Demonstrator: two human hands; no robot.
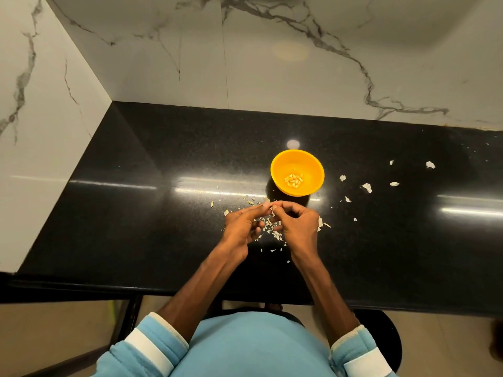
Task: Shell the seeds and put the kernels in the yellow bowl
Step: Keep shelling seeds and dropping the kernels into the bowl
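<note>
The left hand (242, 227) and the right hand (298, 224) are held together over the black countertop (136, 213), just in front of the yellow bowl (313, 165). The thumb and forefinger of each are curled and pinched at one shared spot, where a small pale seed (271, 209) is judged to be gripped from both sides; the seed is too small for its condition to be made out. The hands are held low and close to the bowl, apparently so that a freed kernel need only be carried a short way over the rim. A small heap of pale kernels (293, 180) is seen at the bottom of the bowl, so the task is judged to be under way, with the splitting of a shell as the step in hand. Shell scraps (268, 227) are strewn on the countertop beneath and between the hands, which suggests that husks are let fall where the work is done and kept out of the bowl. Larger white flakes (367, 187) are scattered well apart to the right of the bowl. No stock of unshelled seeds can be told with certainty. No brand, label or writing can be read on the bowl, the countertop, the marbled wall (272, 63) or the light blue sleeves (152, 341)
</note>
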